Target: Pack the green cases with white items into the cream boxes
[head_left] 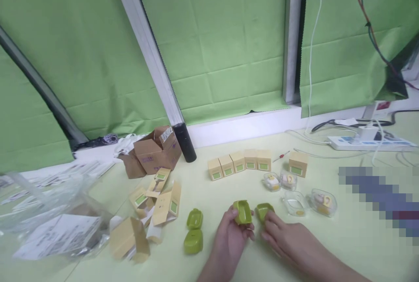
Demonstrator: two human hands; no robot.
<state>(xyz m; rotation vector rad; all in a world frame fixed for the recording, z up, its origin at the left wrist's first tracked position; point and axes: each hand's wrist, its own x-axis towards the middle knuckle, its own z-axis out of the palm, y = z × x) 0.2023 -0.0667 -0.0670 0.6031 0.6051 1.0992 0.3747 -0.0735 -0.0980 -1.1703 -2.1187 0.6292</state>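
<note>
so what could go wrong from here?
1. Left hand holds one green shell between thumb and fingers; it could slip.
2. Right hand, gripping another green shell, is close to a clear case just beyond it; a careless reach might knock that.
3. Two loose green shells lie left of the left hand; a sideways move could nudge them.
</note>
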